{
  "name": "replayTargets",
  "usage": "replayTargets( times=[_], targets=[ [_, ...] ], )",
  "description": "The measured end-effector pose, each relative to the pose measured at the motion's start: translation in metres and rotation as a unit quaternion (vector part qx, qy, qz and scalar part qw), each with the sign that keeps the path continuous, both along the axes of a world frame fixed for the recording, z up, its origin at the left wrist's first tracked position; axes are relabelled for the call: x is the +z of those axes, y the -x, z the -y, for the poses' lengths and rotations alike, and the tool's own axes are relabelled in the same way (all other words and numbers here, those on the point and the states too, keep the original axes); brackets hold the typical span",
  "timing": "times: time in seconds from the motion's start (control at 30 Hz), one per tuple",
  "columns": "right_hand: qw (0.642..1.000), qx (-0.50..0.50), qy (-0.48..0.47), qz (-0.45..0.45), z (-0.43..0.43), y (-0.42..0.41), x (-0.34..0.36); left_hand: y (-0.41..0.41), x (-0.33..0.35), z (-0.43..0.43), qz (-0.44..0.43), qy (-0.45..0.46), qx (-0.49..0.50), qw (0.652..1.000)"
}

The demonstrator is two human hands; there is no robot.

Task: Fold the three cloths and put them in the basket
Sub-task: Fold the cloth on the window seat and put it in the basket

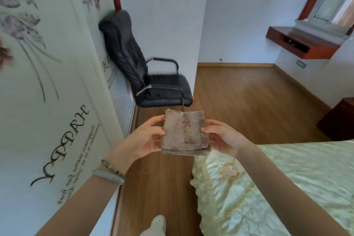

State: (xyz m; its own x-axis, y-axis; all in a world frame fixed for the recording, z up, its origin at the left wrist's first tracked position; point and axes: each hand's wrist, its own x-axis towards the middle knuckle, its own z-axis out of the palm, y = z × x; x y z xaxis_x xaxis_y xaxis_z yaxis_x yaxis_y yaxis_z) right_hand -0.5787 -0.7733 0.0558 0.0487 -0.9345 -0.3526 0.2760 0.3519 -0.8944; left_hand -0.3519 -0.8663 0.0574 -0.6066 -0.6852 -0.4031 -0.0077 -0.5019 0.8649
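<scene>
A beige cloth with faded red marks is folded into a small thick rectangle and held up in the air over the wooden floor. My left hand grips its left edge, thumb on top and fingers underneath. My right hand grips its right edge the same way. No basket and no other cloths are in view.
A bed with a pale yellow-green quilted cover fills the lower right. A black office chair stands ahead by the decorated wall on the left. A dark wooden cabinet and a wall shelf are at the right.
</scene>
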Motion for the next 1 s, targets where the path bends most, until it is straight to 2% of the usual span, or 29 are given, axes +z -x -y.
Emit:
replayTargets(
  times=[0.3,0.6,1.0],
  targets=[
    [0.994,-0.105,-0.014,0.021,0.160,0.054,0.008,0.069,0.017,0.190,-0.013,-0.006,-0.069,0.998],
    [0.985,-0.169,-0.041,0.020,0.269,0.118,0.002,0.152,0.009,0.318,-0.003,-0.013,-0.125,0.992],
    [0.960,-0.275,-0.046,0.033,0.404,0.282,-0.005,0.341,0.007,0.484,0.008,-0.003,-0.222,0.975]
  ],
)
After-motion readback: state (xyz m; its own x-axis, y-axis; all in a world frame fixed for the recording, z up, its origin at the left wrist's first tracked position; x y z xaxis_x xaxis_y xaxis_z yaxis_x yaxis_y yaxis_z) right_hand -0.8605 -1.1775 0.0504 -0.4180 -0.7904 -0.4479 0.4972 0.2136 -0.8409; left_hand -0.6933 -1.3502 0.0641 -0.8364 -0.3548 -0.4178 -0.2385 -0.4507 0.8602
